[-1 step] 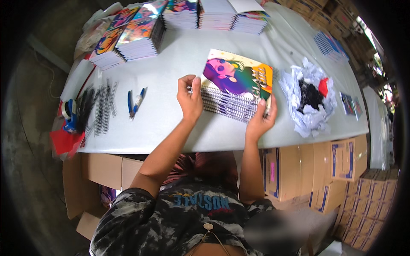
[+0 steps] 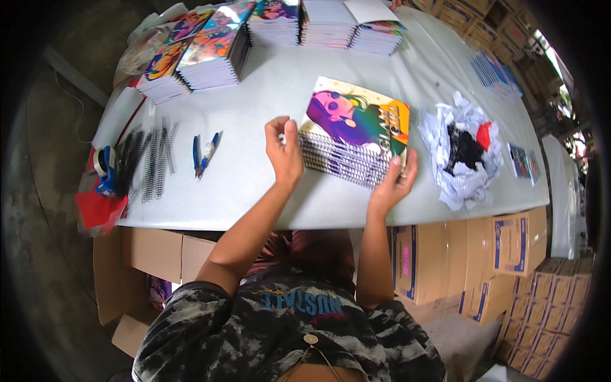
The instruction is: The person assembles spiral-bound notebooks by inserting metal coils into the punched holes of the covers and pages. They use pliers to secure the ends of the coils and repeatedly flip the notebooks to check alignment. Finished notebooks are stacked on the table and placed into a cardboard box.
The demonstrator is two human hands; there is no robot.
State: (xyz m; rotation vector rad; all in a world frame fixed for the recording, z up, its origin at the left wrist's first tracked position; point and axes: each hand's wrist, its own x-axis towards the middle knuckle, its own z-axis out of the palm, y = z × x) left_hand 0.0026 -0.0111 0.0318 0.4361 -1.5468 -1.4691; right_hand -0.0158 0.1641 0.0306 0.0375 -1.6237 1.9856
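A stack of spiral-bound notebooks (image 2: 358, 121) lies on the table in front of me, its wire bindings toward me. The top cover has a colourful drawing of a person in round glasses. My left hand (image 2: 284, 153) is beside the stack's left edge, fingers curled and thumb raised apart from them, gripping nothing. At the near right corner, my right hand (image 2: 393, 183) holds the stack, its thumb at the front and fingers along the right side. Crumpled pale paper (image 2: 461, 149) with black and red scraps in it lies to the right. Pliers (image 2: 203, 155) rest to the left.
Loose black binding coils (image 2: 156, 159) and a blue tape dispenser (image 2: 105, 172) lie at the left of the white-covered table (image 2: 267, 83). Taller notebook stacks (image 2: 213, 60) line the far side. Cardboard boxes (image 2: 429, 258) stand below at the right, and an open carton (image 2: 149, 254) at the left.
The view has shifted slightly. My left hand is a little farther from the stack's left edge; my right hand stays at the near right corner.
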